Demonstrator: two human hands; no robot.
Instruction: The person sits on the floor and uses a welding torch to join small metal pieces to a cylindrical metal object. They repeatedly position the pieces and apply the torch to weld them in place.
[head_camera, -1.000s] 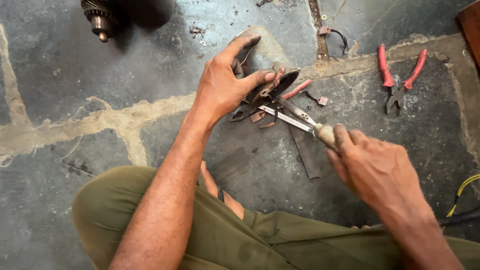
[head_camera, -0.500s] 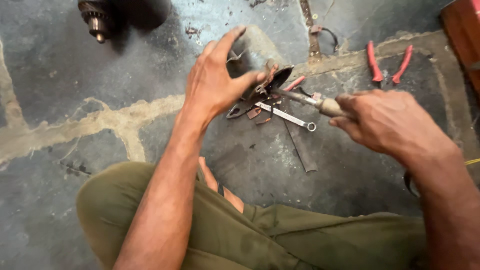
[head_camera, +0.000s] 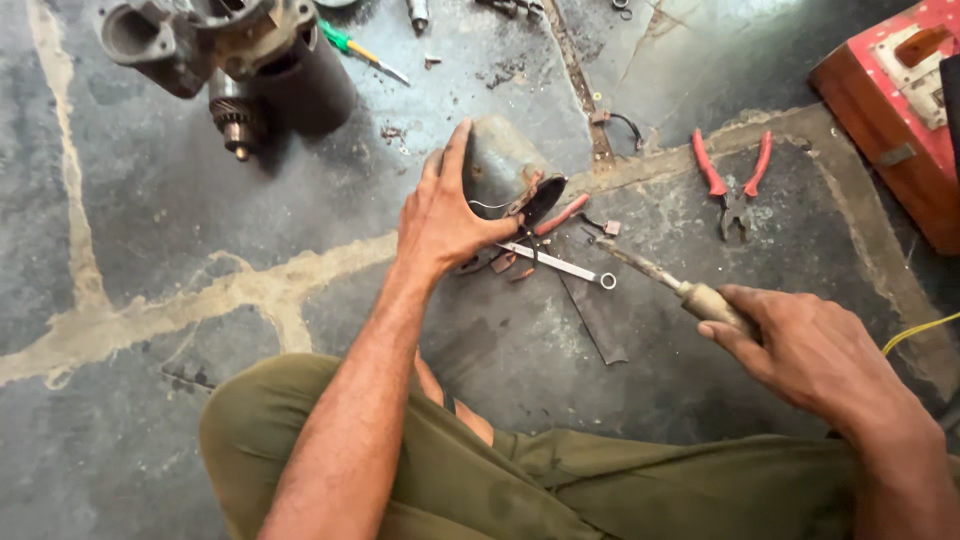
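Left hand (head_camera: 445, 215): pressed flat on a small dark part with copper brushes and wires (head_camera: 535, 205), fingers spread and thumb hooked toward it, apparently to pin it to the stone floor (head_camera: 150, 230).

Right hand (head_camera: 810, 350): fingers clamped round the worn handle of a soldering iron (head_camera: 660, 280), its tip angled left toward the pinned part and stopping just short of it; whether it touches is hard to tell.

Beside the part: a slim spanner (head_camera: 560, 265), lying flat, within reach.

Far left: a starter motor housing (head_camera: 230, 60) with its pinion gear showing, set well apart.

Far right: red-handled pliers (head_camera: 733, 185), handles splayed; beyond them a red wooden box (head_camera: 890, 110).

Near: olive trousers (head_camera: 480, 480), legs folded.
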